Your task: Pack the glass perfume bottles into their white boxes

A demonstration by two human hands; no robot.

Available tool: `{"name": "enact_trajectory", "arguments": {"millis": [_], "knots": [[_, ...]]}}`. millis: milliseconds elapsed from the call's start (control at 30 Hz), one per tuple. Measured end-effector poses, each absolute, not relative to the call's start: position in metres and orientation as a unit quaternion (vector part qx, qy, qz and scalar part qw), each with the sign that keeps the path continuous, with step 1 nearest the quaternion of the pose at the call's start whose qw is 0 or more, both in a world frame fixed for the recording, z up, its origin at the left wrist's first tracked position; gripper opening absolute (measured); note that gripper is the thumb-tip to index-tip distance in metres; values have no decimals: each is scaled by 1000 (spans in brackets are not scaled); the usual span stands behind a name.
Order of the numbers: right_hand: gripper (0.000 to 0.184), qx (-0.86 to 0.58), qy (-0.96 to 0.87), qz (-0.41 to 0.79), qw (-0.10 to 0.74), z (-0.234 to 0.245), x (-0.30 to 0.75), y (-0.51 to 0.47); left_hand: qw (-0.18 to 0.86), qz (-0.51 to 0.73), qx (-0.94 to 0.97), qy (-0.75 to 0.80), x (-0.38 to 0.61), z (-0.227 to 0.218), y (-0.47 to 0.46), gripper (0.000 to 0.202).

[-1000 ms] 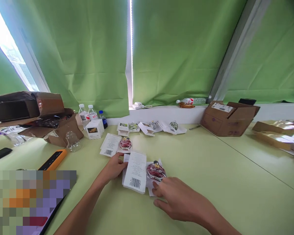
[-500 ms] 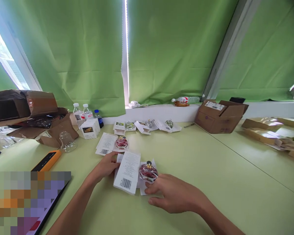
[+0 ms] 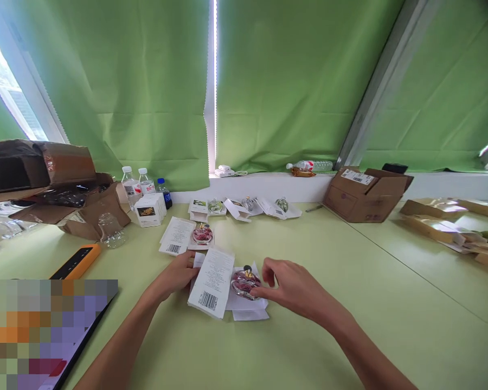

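While the near red glass bottle (image 3: pixel 243 284) with its black-and-gold stopper (image 3: pixel 248 272) lies on an opened white carton (image 3: pixel 212 279), the right hand (image 3: pixel 295 287) is at its right side, thumb and curled fingers apart, the thumb overlapping the glass though contact is unclear, and the left hand (image 3: pixel 178 275), left of the bottle, has its fingertips at the carton's left edge, whether pinching I cannot tell. Just beyond the bottle, to its left, is a second red bottle (image 3: pixel 202 234); well beyond it, to its right, sits a brown cardboard box (image 3: pixel 353 197).
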State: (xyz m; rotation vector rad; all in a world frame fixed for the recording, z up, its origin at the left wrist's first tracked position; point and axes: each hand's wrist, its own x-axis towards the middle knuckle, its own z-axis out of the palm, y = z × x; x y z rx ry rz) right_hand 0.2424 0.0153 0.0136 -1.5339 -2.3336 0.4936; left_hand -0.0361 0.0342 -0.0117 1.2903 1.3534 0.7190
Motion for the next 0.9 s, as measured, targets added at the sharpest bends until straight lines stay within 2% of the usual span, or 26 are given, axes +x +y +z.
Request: {"name": "enact_trajectory", "arguments": {"millis": [67,200,667,900], "knots": [[37,-521,-820,170,168,13,240,15,551,298,536,567,-36,-13,34,59],[29,-496,-838,172,148,7,233,17,567,320,533,540,-35,-18,36,63],[26,-537,-821,61,184,-12,231,39,556,341,550,522,-32,-13,34,57],[26,-558,-801,13,215,-24,227,51,549,334,565,518,-34,-16,36,60]]}}
